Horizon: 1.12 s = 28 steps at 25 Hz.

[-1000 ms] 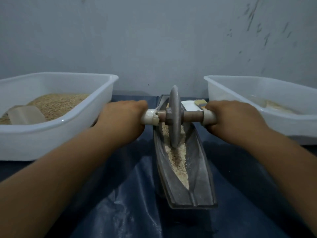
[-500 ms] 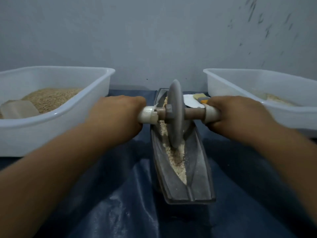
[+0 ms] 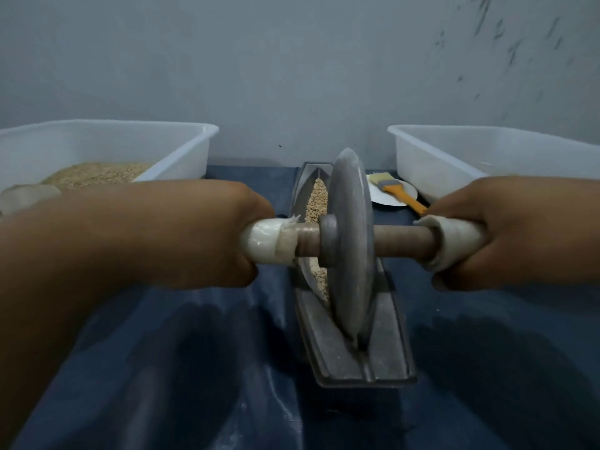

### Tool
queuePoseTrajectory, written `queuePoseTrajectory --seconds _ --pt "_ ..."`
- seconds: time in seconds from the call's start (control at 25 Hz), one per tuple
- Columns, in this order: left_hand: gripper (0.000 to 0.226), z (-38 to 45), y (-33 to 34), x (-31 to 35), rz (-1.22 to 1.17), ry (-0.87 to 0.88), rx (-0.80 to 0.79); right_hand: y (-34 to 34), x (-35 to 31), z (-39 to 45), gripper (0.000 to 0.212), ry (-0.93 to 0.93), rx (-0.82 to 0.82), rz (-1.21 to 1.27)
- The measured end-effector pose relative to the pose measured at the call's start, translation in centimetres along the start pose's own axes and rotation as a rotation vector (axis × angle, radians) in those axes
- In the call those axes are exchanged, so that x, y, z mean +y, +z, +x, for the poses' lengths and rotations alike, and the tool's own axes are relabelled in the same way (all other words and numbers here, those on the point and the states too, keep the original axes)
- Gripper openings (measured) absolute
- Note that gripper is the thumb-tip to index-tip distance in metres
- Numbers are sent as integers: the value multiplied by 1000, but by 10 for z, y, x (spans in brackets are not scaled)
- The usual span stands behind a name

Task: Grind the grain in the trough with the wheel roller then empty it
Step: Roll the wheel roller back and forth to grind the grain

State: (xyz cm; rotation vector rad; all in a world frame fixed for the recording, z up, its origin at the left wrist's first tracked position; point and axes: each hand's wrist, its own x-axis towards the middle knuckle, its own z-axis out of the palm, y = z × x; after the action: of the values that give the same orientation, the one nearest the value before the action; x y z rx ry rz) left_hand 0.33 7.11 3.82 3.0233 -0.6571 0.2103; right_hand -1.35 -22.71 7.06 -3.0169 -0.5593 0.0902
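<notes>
Mid-grind: left hand (image 3: 181,235) and right hand (image 3: 506,235) each wrap an axle grip of the wheel roller (image 3: 350,241), wheel seated low-centre in the trough (image 3: 383,345). Grain (image 3: 316,203) looks whole at the far end; emptying not started.

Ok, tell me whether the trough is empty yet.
Not empty: grain still lies in the trough beyond and beside the wheel roller.

No text, label, brand, number or sign can be read on any thing here, near or far, on the left or the right.
</notes>
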Motion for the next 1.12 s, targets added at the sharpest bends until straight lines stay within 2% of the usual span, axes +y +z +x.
queuePoseTrajectory --seconds 0.04,0.12,0.2,0.24,0.32,0.4,0.44,0.52,0.6,0.64,0.72,0.84,0.92,0.96,1.04,1.12 --pt "30 6 5 1 12 -30 44 6 -2 9 47 19 47 11" --pt "18 23 19 6 115 -115 241 23 -3 32 24 104 261 -27" --pt "21 36 30 12 202 -164 395 39 -4 50 19 191 448 -99" --pt "20 41 31 14 215 -177 420 44 -4 55 19 200 482 -119" --pt "18 46 28 13 191 -188 379 39 -2 54 13 168 433 -120" --pt "19 36 19 10 131 -161 221 24 3 39 11 110 234 -36" --pt "19 28 12 9 98 -126 135 17 4 29 16 85 126 16" --pt "22 8 -4 10 -1 -48 -18 3 4 8 41 33 -22 54" --pt "32 -2 -13 8 -69 -14 -102 -3 5 -2 59 7 -63 35" --pt "32 -2 -13 8 -69 -25 -99 -3 5 0 60 15 -53 34" --pt "20 8 0 12 7 -88 42 7 1 13 46 62 49 56" --pt "19 27 23 18 171 -153 348 32 -4 42 18 156 390 -36" --pt "18 35 25 18 162 -168 382 40 -6 49 15 168 466 -97" --pt "19 37 23 17 137 -178 337 37 -5 48 14 157 432 -107" --pt "20 31 14 13 90 -156 190 22 2 35 18 130 231 -45" --pt "16 15 4 11 34 -77 61 7 3 13 39 97 26 32"
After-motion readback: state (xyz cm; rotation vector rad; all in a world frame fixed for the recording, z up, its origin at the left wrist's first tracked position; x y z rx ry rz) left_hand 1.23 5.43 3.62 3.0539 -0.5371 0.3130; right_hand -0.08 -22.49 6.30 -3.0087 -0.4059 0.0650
